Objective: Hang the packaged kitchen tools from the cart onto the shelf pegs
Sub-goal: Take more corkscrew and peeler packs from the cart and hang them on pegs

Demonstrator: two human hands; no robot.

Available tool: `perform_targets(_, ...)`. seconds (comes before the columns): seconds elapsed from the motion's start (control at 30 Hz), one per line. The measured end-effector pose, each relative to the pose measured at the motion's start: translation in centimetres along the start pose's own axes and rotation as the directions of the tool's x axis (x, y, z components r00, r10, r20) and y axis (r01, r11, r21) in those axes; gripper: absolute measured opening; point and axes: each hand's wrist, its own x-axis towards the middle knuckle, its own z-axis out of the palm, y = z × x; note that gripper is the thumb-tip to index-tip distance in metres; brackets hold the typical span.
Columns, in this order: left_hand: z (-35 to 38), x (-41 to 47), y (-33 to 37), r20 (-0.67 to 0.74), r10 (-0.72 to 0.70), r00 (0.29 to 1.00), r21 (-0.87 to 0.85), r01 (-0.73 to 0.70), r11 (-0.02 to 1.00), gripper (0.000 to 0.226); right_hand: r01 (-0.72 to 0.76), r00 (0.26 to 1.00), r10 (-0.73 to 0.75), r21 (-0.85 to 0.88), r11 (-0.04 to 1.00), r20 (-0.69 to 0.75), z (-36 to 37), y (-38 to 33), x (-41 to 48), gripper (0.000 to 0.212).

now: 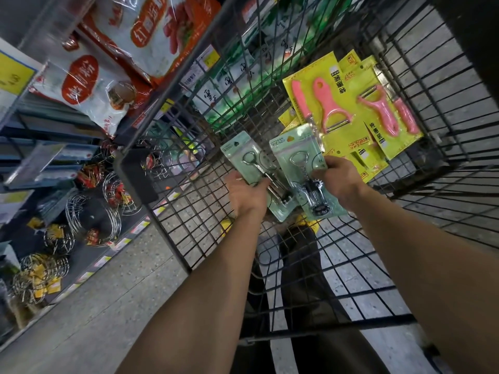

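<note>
Left hand (247, 194), right hand (339, 182) each pinch glossy green corkscrew cards (286, 153).

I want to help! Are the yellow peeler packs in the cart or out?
In. The yellow peeler packs lie inside the wire cart, its mesh walls around them.

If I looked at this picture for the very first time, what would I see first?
Likely the two hands in the middle: the left hand holds a green corkscrew pack and the right hand holds a second corkscrew pack, inside the wire cart. Then the yellow packs with pink peelers, lying in the cart at the upper right. Red and white food bags sit on the shelf at the upper left.
</note>
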Motion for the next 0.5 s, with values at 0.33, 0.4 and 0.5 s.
perform_targets(0.33, -5.8, -3.7, 3.4, 0.288, 0.137, 0.948, 0.121, -0.178, 0.977, 0.032, -0.004, 0.996, 0.013, 0.103, 0.995, -0.084, -1.1, -2.9, -7.0, 0.015)
perform_targets(0.4, -7.7, -5.3, 4.2, 0.31, 0.179, 0.934, 0.173, -0.24, 0.955, 0.035, -0.006, 0.996, 0.016, 0.111, 0.994, -0.085, -1.2, -4.0, -9.5, 0.019)
perform_targets(0.5, -11.2, -7.6, 5.3, 0.317, 0.276, 0.907, 0.238, -0.358, 0.903, 0.032, -0.017, 0.995, 0.029, 0.125, 0.992, -0.096, -1.3, -5.0, -12.9, 0.021)
